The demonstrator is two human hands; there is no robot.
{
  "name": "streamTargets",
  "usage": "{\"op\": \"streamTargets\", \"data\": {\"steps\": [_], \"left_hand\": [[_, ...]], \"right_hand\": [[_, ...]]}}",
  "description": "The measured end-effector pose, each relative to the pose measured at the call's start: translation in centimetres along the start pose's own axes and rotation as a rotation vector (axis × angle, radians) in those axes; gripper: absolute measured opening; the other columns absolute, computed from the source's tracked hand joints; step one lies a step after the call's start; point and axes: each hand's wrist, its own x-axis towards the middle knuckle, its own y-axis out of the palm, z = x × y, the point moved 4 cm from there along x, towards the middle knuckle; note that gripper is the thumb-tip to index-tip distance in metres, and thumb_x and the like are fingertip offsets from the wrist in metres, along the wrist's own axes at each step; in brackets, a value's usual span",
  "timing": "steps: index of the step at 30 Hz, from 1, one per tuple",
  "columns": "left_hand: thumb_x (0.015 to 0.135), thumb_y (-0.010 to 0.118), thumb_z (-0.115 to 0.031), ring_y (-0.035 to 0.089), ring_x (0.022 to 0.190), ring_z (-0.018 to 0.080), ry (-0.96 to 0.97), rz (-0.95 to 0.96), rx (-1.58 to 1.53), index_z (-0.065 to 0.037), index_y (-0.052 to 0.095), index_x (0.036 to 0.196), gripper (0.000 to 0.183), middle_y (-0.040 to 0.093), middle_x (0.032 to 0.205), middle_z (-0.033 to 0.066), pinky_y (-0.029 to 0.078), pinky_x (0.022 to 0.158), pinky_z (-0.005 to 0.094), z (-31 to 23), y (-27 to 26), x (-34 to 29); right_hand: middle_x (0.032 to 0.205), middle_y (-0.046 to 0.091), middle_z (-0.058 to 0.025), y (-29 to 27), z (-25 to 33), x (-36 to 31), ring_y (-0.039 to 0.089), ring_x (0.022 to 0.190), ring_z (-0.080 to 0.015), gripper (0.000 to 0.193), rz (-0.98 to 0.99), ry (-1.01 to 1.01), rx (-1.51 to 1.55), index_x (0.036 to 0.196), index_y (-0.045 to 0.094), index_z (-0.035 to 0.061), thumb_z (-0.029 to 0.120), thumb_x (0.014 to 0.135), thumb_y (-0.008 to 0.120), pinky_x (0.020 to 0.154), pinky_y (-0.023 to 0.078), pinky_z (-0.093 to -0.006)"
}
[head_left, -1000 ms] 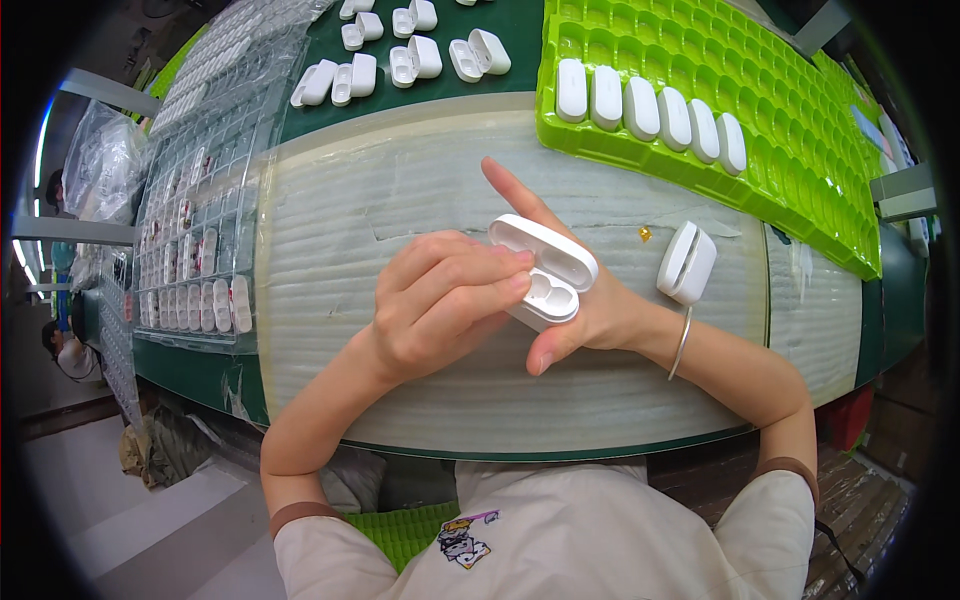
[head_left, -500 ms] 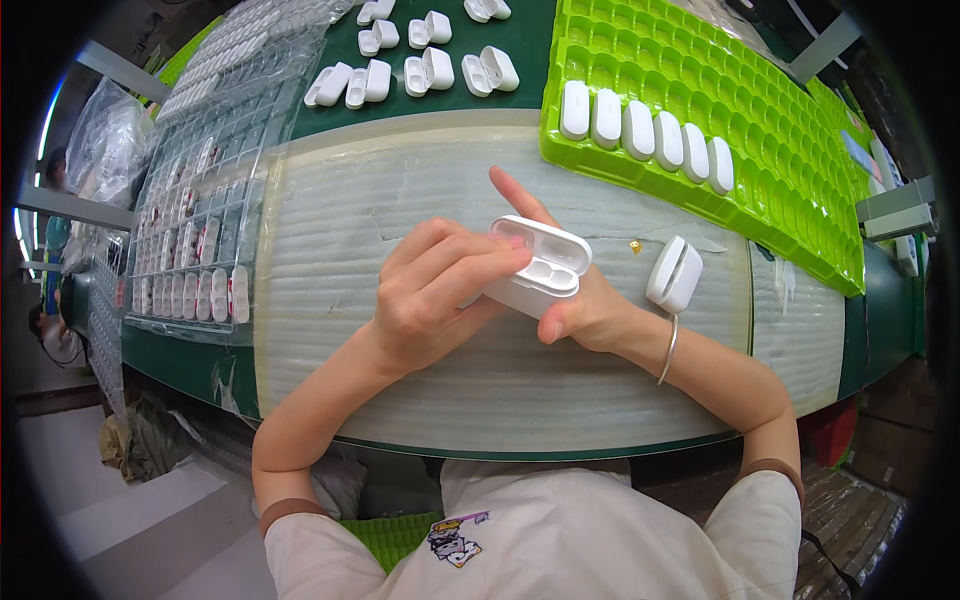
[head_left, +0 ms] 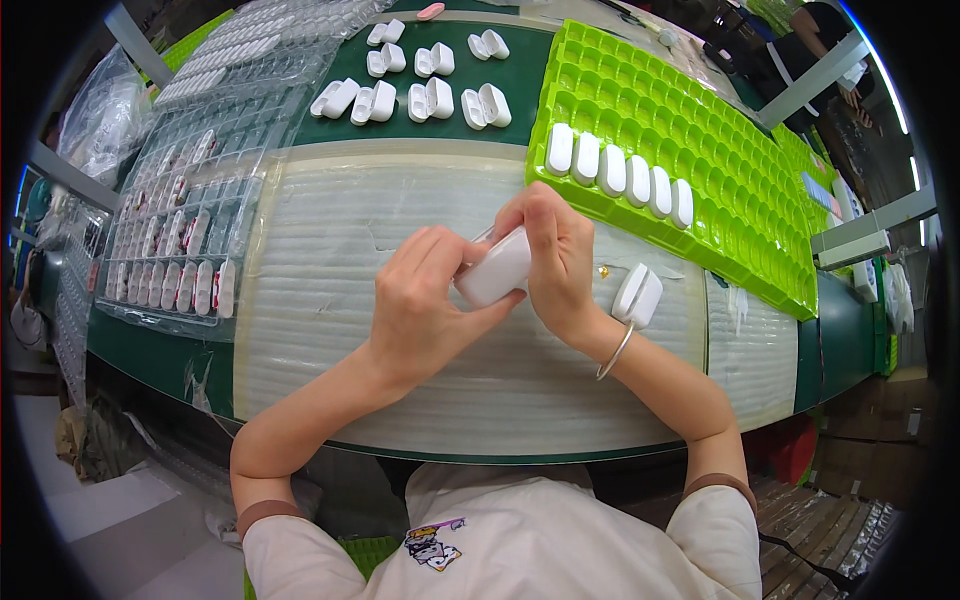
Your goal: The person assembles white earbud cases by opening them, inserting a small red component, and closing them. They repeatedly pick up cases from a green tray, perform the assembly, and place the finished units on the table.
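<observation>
Left hand: my left hand (head_left: 425, 300) wraps the near end of the white earbud charging case (head_left: 493, 268), thumb under it and fingers curled over the top, closed firmly on it.
Right hand: my right hand (head_left: 557, 262) covers the far end of the same case, fingers folded down over it; a thin bangle (head_left: 615, 352) sits on that wrist.
Case: held between both hands just above the pale foam mat (head_left: 330, 290), lid appearing pressed shut; the seam is hidden by my fingers, so I cannot tell whether it is fully closed.
Step in hand: I judge this to be closing and checking one case before it goes away.
Nearby: a second case (head_left: 637, 295) stands open on the mat just beside my right wrist, with a small yellow bit (head_left: 604, 271) next to it.
Green tray (head_left: 700, 130): six closed cases (head_left: 620, 175) stand in a row along its near edge, the other cells bare.
Open cases (head_left: 420, 95): lying in pairs on the dark green table beyond the mat.
Clear blister tray (head_left: 185, 210): at my left, holding small parts.
Next move: likely calls for one hand to let go and the other to carry the case upright toward a free cell beside the row.
</observation>
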Motion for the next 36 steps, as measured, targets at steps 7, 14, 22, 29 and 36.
{"op": "streamTargets", "data": {"steps": [7, 14, 22, 29, 36], "left_hand": [[0.062, 0.075, -0.036, 0.053, 0.051, 0.0219, 0.083, 0.168, 0.320, -0.006, 0.055, 0.068, 0.036, 0.053, 0.057, 0.0060, 0.042, 0.047, 0.0335, 0.9, -0.7, 1.1], [0.059, 0.074, -0.037, 0.047, 0.032, 0.0199, 0.172, 0.183, 0.285, -0.008, 0.055, 0.052, 0.035, 0.048, 0.040, 0.0048, 0.039, 0.038, 0.0309, 1.4, -0.1, 0.2], [0.058, 0.073, -0.035, 0.047, 0.032, 0.0202, 0.163, 0.180, 0.303, -0.007, 0.052, 0.050, 0.037, 0.045, 0.038, 0.0060, 0.039, 0.037, 0.0310, -0.1, 0.2, -0.7], [0.058, 0.073, -0.035, 0.047, 0.033, 0.0201, 0.163, 0.173, 0.285, -0.006, 0.052, 0.052, 0.036, 0.046, 0.039, 0.0058, 0.038, 0.036, 0.0309, 0.6, 1.3, -1.5], [0.056, 0.074, -0.035, 0.049, 0.038, 0.0161, 0.160, 0.107, 0.411, -0.009, 0.054, 0.063, 0.034, 0.049, 0.047, 0.0006, 0.034, 0.041, 0.0263, 0.8, 0.3, -0.4]], "right_hand": [[0.054, 0.047, -0.0093, 0.1, 1.3, 1.5, 0.042, 0.053, -0.0226, 0.053, -0.018, -0.180, -0.142, 0.056, 0.048, 0.0028, 0.030, 0.098, 0.030, 0.052, 0.035, -0.0341], [0.053, 0.047, -0.0085, 1.1, 1.3, 0.9, 0.040, 0.053, -0.0217, 0.050, 0.109, -0.232, -0.131, 0.056, 0.049, 0.0034, 0.026, 0.096, 0.031, 0.052, 0.034, -0.0328], [0.049, 0.047, -0.0070, 1.1, 1.8, 0.8, 0.037, 0.051, -0.0205, 0.048, 0.167, -0.159, 0.024, 0.051, 0.050, 0.0046, 0.020, 0.093, 0.033, 0.053, 0.032, -0.0325], [0.048, 0.044, -0.0062, 1.0, 0.6, 0.3, 0.035, 0.051, -0.0153, 0.053, 0.175, -0.121, -0.129, 0.049, 0.048, 0.0041, 0.025, 0.092, 0.025, 0.051, 0.030, -0.0292], [0.067, 0.055, -0.0054, 0.4, 3.2, 0.7, 0.045, 0.064, -0.0220, 0.040, 0.121, -0.446, -0.176, 0.050, 0.049, 0.0070, 0.018, 0.088, 0.041, 0.060, 0.037, -0.0309]]}}
